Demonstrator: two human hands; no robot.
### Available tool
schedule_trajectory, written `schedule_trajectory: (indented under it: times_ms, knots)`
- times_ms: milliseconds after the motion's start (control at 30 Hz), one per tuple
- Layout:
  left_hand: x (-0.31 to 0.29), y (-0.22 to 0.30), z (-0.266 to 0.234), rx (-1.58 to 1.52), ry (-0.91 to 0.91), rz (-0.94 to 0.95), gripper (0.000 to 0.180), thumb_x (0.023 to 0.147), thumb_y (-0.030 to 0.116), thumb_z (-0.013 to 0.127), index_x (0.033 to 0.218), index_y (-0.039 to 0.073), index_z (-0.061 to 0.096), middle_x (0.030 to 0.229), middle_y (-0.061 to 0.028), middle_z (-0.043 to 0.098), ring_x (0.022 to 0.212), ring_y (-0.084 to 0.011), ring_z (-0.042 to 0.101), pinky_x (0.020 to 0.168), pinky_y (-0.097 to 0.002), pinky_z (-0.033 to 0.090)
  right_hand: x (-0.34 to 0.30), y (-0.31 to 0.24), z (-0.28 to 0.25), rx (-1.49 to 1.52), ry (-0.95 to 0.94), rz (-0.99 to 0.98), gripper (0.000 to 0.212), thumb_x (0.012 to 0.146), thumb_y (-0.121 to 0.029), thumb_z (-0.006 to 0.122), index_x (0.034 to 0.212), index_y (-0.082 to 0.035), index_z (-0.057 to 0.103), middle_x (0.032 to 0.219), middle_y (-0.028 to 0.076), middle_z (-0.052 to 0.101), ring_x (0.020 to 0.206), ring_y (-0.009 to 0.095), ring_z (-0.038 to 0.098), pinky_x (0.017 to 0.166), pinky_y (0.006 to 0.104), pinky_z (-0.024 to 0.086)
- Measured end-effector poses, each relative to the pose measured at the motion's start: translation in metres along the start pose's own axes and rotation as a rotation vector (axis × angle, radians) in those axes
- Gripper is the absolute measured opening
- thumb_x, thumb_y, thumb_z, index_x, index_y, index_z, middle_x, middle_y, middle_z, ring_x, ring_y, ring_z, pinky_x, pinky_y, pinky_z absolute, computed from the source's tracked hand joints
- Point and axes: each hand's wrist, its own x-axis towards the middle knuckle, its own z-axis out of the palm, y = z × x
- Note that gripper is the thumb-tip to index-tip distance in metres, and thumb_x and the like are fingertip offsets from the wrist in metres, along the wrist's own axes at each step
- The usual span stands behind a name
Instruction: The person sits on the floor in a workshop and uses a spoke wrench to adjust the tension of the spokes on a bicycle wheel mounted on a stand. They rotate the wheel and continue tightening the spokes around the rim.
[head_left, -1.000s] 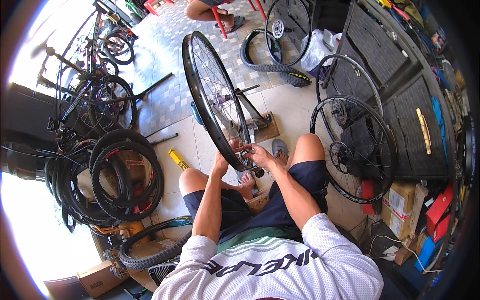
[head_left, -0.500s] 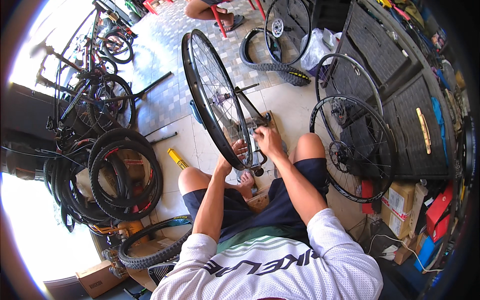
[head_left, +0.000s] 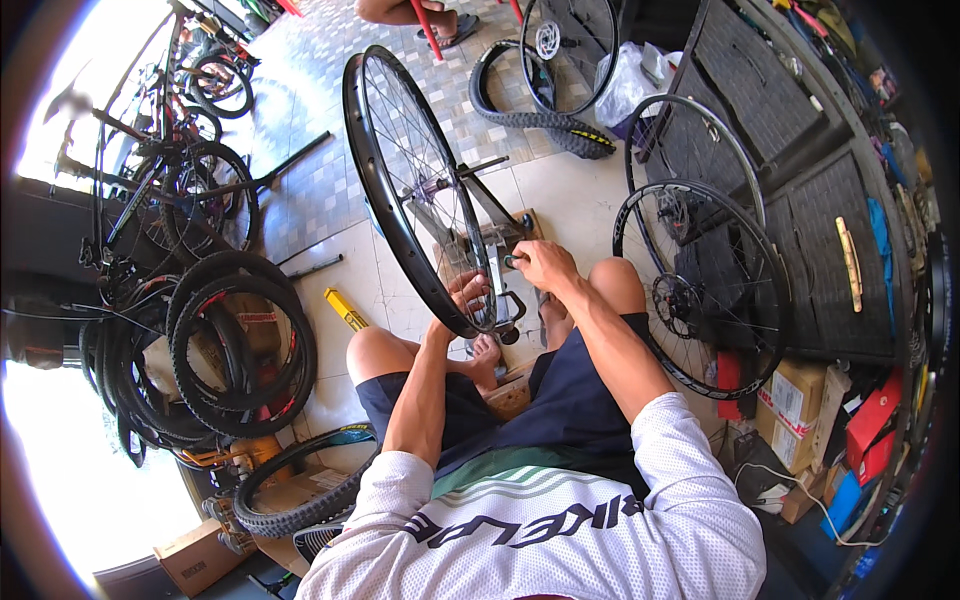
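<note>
1. Left hand (head_left: 468,297) has a closed grip on the rim of the wheel (head_left: 415,190), fingers curled over its lower edge.
2. Right hand (head_left: 540,265) pinches a small dark knob on the stand (head_left: 495,250), grip closed.
3. Wheel stands upright in the stand on the floor (head_left: 580,200), just ahead of the knees.
4. Two more wheels (head_left: 700,270) lean against the dark cabinet (head_left: 800,180) on the right.
5. Tyres (head_left: 235,345) are piled at left; a yellow tool (head_left: 346,310) lies nearby.

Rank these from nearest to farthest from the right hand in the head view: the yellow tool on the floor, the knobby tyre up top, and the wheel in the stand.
From the right hand:
1. Wheel in the stand, just left.
2. Yellow tool, on the floor, farther left.
3. Knobby tyre, lying beyond the stand, farthest.
</note>
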Motion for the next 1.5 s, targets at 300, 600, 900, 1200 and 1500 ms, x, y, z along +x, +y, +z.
schedule_trajectory:
  times_ms: [300, 600, 900, 1200, 1500]
  knots:
    - [0.003, -0.006, -0.008, 0.039, 0.023, 0.036, 0.049, 0.094, 0.039, 0.066, 0.129, 0.005, 0.055, 0.114, -0.0035, 0.065, 0.104, -0.0149, 0.061, 0.082, -0.0304, 0.048, 0.0, -0.01, -0.002, 0.007, -0.022, 0.036, 0.023, 0.087, -0.026, 0.068, 0.101, -0.008, 0.07, 0.091, 0.014, 0.072, 0.089, 0.035, 0.068, 0.077, 0.0442, 0.052]
    - [-0.012, 0.005, 0.002, 0.003, 0.113, 0.032, 0.055, 0.094, 0.052, 0.06, 0.123, 0.006, 0.058, 0.11, -0.005, 0.065, 0.098, -0.0159, 0.063, 0.08, -0.0312, 0.047, -0.001, 0.002, 0.002, -0.007, 0.002, 0.028, 0.024, 0.087, -0.026, 0.066, 0.102, -0.008, 0.07, 0.091, 0.013, 0.073, 0.088, 0.035, 0.068, 0.077, 0.0448, 0.052]
    - [0.009, -0.023, -0.021, -0.001, 0.107, 0.06, 0.08, 0.093, 0.055, 0.059, 0.149, 0.005, 0.033, 0.147, -0.0155, 0.045, 0.135, -0.0261, 0.044, 0.102, -0.0439, 0.039, 0.003, -0.001, 0.003, -0.001, -0.012, 0.033, 0.026, 0.087, -0.027, 0.066, 0.104, -0.008, 0.07, 0.091, 0.012, 0.073, 0.088, 0.034, 0.068, 0.077, 0.0445, 0.052]
    - [0.011, -0.018, -0.025, -0.082, -0.098, 0.071, 0.07, 0.091, 0.046, 0.065, 0.145, 0.008, 0.04, 0.143, -0.0092, 0.05, 0.129, -0.0232, 0.05, 0.102, -0.0414, 0.039, 0.004, -0.001, 0.004, -0.003, -0.02, 0.045, 0.024, 0.087, -0.027, 0.066, 0.101, -0.008, 0.07, 0.092, 0.012, 0.072, 0.088, 0.034, 0.068, 0.077, 0.0444, 0.052]
    - [0.014, -0.02, -0.027, -0.081, -0.084, 0.094, 0.062, 0.092, 0.042, 0.065, 0.141, 0.01, 0.045, 0.136, -0.0066, 0.055, 0.124, -0.021, 0.053, 0.097, -0.0373, 0.042, 0.005, -0.004, 0.003, 0.002, -0.04, 0.039, 0.024, 0.087, -0.027, 0.066, 0.102, -0.008, 0.07, 0.093, 0.012, 0.072, 0.088, 0.033, 0.068, 0.078, 0.0436, 0.052]
